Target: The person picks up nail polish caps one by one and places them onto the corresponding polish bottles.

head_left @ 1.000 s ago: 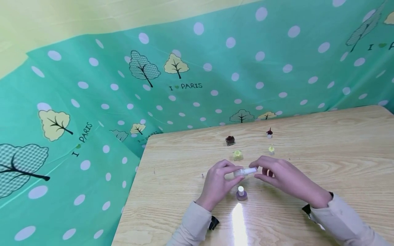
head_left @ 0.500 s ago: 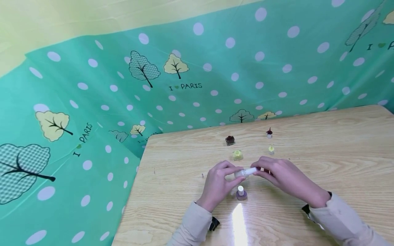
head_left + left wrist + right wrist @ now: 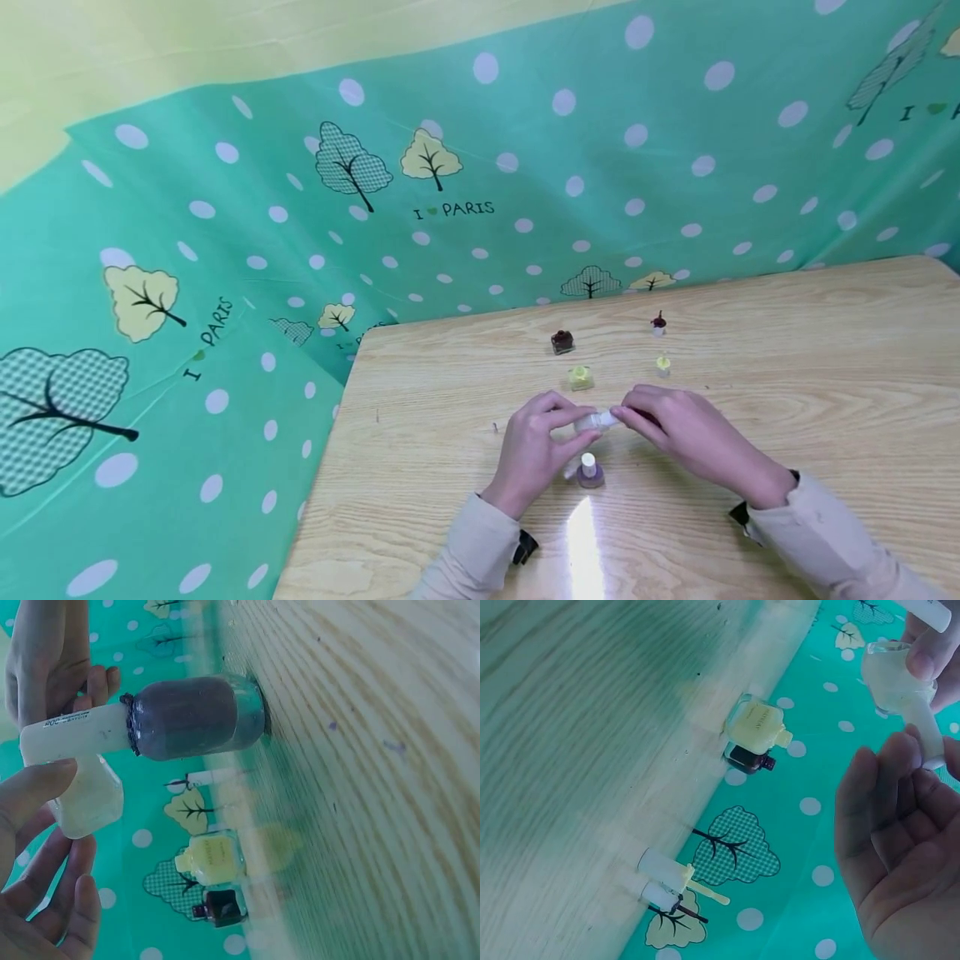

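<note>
while aloft — left fingers [image 3: 46, 874] around bottle [image 3: 91, 801]

In my left-wrist view, the white cap [image 3: 79, 733] of the purple bottle [image 3: 187, 716] hides part of the pale bottle [image 3: 91, 799]. I find the right hand [image 3: 907, 859] cut by the right-wrist view's edge, the yellow bottle's [image 3: 216, 859] lettering blurred, a fleck [image 3: 394, 746] too small to identify.

The bottle [image 3: 889, 679] looks glassy, the table [image 3: 420, 500] glossy wood.
</note>
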Demonstrator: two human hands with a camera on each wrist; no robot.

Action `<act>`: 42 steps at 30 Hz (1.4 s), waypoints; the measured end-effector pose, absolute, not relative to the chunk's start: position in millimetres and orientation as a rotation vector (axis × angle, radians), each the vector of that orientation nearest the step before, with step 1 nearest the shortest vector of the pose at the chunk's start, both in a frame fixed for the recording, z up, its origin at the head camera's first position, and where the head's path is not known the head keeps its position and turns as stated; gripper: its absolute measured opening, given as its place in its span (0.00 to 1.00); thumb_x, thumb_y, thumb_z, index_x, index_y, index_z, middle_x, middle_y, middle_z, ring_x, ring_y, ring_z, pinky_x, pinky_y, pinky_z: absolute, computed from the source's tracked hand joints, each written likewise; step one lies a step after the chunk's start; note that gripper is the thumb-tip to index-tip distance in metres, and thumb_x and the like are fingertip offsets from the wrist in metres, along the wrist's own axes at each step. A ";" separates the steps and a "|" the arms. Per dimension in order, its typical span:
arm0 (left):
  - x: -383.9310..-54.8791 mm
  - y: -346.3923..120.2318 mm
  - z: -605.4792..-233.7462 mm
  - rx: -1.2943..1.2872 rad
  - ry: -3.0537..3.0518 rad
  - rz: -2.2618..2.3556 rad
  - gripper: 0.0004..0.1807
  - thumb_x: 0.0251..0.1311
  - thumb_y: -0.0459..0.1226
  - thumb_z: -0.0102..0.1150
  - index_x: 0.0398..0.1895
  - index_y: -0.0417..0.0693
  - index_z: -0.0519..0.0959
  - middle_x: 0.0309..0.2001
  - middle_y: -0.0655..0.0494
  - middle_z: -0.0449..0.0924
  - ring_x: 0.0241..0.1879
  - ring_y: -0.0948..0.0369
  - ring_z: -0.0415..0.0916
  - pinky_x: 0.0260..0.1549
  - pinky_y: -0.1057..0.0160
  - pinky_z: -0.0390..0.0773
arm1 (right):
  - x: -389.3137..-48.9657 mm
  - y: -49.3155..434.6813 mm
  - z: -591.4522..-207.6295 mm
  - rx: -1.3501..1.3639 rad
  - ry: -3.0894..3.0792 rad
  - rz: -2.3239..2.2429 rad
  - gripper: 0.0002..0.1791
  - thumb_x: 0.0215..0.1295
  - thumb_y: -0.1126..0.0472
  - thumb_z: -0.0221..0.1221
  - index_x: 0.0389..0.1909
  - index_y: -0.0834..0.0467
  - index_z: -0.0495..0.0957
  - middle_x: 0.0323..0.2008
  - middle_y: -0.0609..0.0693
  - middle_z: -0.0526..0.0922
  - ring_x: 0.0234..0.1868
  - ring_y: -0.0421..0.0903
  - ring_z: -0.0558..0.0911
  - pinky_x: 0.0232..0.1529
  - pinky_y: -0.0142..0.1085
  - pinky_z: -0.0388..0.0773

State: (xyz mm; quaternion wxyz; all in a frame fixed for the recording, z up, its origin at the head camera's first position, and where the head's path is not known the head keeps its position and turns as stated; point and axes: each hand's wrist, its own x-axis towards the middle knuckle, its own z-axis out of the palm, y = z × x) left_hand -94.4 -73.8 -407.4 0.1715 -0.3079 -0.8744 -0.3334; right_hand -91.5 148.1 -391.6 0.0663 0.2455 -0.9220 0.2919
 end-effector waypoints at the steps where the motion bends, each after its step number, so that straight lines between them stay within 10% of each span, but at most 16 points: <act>1: -94.3 -74.0 -407.5 -0.871 -2.486 -0.939 0.14 0.51 0.43 0.75 0.41 0.50 0.88 0.34 0.60 0.84 0.33 0.67 0.78 0.31 0.76 0.76 | -91.0 148.3 -391.5 0.733 -2.788 0.898 0.12 0.74 0.52 0.55 0.30 0.44 0.80 0.23 0.32 0.72 0.21 0.29 0.66 0.24 0.27 0.67; 10: -94.0 -74.7 -408.8 -0.843 -2.525 -0.988 0.14 0.51 0.42 0.75 0.42 0.50 0.88 0.35 0.59 0.84 0.33 0.60 0.80 0.30 0.66 0.80 | -88.3 153.7 -390.3 0.815 -2.704 0.970 0.15 0.62 0.57 0.67 0.49 0.50 0.82 0.35 0.36 0.82 0.27 0.27 0.74 0.25 0.26 0.75; 42: -93.2 -71.9 -411.0 -0.901 -2.360 -0.755 0.15 0.49 0.43 0.77 0.41 0.52 0.88 0.32 0.63 0.83 0.30 0.69 0.75 0.31 0.83 0.69 | -86.7 152.5 -382.3 0.836 -2.716 1.063 0.04 0.68 0.58 0.62 0.38 0.50 0.85 0.31 0.36 0.81 0.26 0.28 0.71 0.26 0.27 0.74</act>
